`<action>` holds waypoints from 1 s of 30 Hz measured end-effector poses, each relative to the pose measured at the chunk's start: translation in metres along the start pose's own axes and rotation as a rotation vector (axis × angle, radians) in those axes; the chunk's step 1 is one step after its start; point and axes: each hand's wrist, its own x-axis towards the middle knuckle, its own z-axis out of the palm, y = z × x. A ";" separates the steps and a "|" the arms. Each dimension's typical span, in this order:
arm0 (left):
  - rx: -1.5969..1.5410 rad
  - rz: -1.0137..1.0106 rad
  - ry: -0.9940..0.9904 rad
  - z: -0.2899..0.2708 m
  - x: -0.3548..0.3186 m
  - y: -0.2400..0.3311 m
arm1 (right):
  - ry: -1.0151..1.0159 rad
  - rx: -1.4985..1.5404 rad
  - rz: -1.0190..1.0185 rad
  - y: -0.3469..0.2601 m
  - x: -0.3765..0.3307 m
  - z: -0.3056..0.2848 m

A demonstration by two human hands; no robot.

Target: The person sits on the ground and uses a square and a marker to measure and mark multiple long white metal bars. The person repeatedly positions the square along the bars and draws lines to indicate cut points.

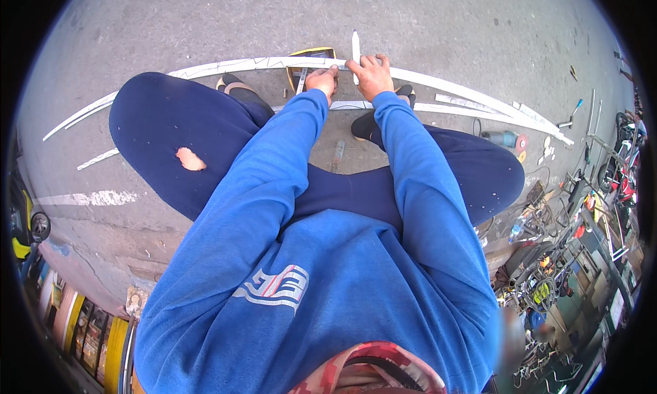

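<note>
While two hands meet over the ground (445,24), the right hand (373,76) holds one white marker (356,48) upright, its fingers closed narrowly around the lower part and the dark tip pointing up. One left hand (321,82) sits just beside it, fingers bent and close together at a long white strip (239,64); whether they grip it, I cannot tell. That strip bows across the ground, reaching from near its left edge to near its right, and carries zigzag dark lines on its left half. At least one more long strip (352,105) runs nearer the body, making two or more, with shorter white pieces (472,103) lying toward the right edge.

One yellow-edged dark object (313,51) is partly hidden behind the marked strip, by the left hand. Two feet stand on the ground, the left foot (239,87) and the right foot (366,128), below two bent knees. Near the right edge of the ground lie one grinder (499,138), one blue-handled hammer (576,113) and several white scraps (548,147); a crowded heap of tools and cables (544,291) fills the near right corner
</note>
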 end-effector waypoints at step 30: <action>0.129 0.212 0.239 0.011 0.047 -0.031 | 0.067 0.256 0.312 0.024 -0.016 0.003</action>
